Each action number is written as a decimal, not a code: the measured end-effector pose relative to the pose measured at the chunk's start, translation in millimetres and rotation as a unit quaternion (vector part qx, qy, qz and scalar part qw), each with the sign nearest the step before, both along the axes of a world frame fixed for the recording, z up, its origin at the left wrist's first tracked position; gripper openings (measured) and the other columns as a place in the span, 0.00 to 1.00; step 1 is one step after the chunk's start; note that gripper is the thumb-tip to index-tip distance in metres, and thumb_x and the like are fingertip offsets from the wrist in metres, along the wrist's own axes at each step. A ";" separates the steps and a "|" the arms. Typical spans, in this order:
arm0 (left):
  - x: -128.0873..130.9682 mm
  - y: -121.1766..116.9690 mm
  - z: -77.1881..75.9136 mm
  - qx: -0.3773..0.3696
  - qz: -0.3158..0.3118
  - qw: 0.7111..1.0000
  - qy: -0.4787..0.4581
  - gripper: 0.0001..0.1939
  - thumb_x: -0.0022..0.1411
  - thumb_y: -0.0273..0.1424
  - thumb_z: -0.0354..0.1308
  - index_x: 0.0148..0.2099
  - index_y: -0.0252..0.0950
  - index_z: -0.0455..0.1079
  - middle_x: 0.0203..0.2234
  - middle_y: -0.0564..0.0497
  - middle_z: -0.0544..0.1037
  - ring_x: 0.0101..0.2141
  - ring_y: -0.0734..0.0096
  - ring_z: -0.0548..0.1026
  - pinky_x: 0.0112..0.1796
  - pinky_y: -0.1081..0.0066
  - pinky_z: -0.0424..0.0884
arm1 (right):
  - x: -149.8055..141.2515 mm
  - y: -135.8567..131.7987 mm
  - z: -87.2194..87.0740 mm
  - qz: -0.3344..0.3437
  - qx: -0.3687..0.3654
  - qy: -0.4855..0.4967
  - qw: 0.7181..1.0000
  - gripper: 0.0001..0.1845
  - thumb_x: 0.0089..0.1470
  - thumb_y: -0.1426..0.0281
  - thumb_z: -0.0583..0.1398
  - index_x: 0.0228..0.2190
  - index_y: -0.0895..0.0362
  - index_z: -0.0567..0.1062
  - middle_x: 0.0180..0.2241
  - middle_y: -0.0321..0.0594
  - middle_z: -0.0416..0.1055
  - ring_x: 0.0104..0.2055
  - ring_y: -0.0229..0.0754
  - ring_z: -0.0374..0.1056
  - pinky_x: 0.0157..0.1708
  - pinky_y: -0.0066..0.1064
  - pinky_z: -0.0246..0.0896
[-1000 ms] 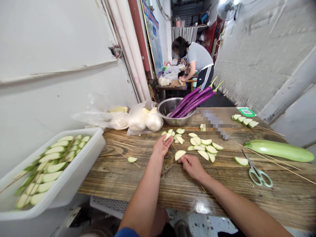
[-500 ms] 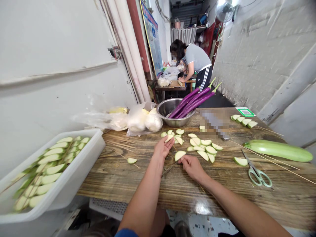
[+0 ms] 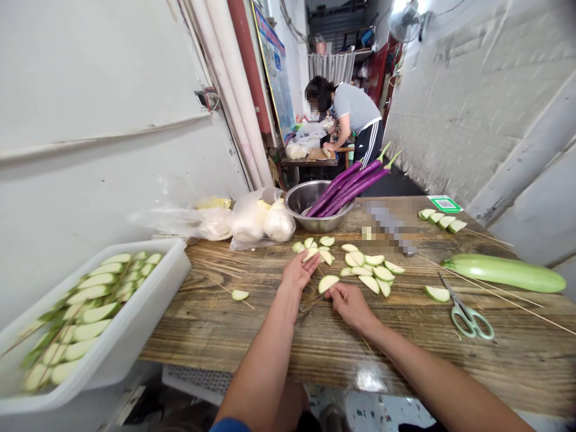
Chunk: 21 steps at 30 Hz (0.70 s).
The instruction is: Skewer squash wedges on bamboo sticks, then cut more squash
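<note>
My left hand (image 3: 300,273) is at the middle of the wooden table, its fingers closed around a pale green-edged zucchini slice (image 3: 310,254). Close by on the right, my right hand (image 3: 351,303) pinches a thin bamboo skewer (image 3: 367,344), partly hidden by the hand. A half-round zucchini slice (image 3: 328,283) is on this skewer, just beyond my right fingertips. Several loose slices (image 3: 355,258) lie spread out past both hands. Left of my left forearm, one more slice (image 3: 240,294) rests with a skewer beneath it.
A white tub (image 3: 168,255) of skewered slices stands at left. Behind are bagged white vegetables (image 3: 263,221) and a steel bowl (image 3: 300,219) with purple eggplants (image 3: 355,189). Rightward lie a blurred-out blade (image 3: 390,227), scissors (image 3: 468,315) and a whole zucchini (image 3: 504,273). A person (image 3: 357,108) bends over another table.
My left hand has turned slightly with its slice. My right hand stays in about the same place, and the whole view has shifted a little.
</note>
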<state>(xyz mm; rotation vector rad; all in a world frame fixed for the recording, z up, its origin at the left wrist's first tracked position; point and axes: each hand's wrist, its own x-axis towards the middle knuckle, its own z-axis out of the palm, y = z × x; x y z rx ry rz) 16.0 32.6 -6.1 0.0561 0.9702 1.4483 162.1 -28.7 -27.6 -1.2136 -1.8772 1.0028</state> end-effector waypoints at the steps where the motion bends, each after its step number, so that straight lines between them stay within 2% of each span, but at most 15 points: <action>1: 0.3 -0.2 0.1 0.000 -0.001 1.000 0.000 0.05 0.54 0.20 0.54 0.36 0.27 0.65 0.30 0.37 0.76 0.35 0.59 0.76 0.33 0.67 0.75 | 0.0 0.2 -0.4 0.000 0.000 0.000 1.000 0.16 0.52 0.68 0.48 0.22 0.59 0.72 0.13 0.32 0.61 0.17 0.34 0.54 0.19 0.24 0.47; 16: 3.3 0.2 -1.2 -0.002 -0.017 1.000 0.001 0.06 0.55 0.20 0.52 0.37 0.25 0.63 0.28 0.38 0.75 0.33 0.61 0.76 0.33 0.66 0.75 | -1.5 1.2 -4.6 -0.017 0.006 0.007 1.000 0.15 0.51 0.69 0.48 0.22 0.59 0.71 0.13 0.33 0.62 0.18 0.34 0.56 0.19 0.23 0.49; 21: 8.7 -0.9 -3.6 -0.002 -0.045 0.999 0.005 0.04 0.55 0.19 0.52 0.36 0.27 0.63 0.28 0.39 0.76 0.33 0.61 0.77 0.33 0.66 0.75 | -2.5 2.8 -4.2 -0.028 0.001 0.019 0.999 0.16 0.51 0.68 0.48 0.21 0.59 0.71 0.12 0.33 0.61 0.17 0.34 0.56 0.19 0.24 0.48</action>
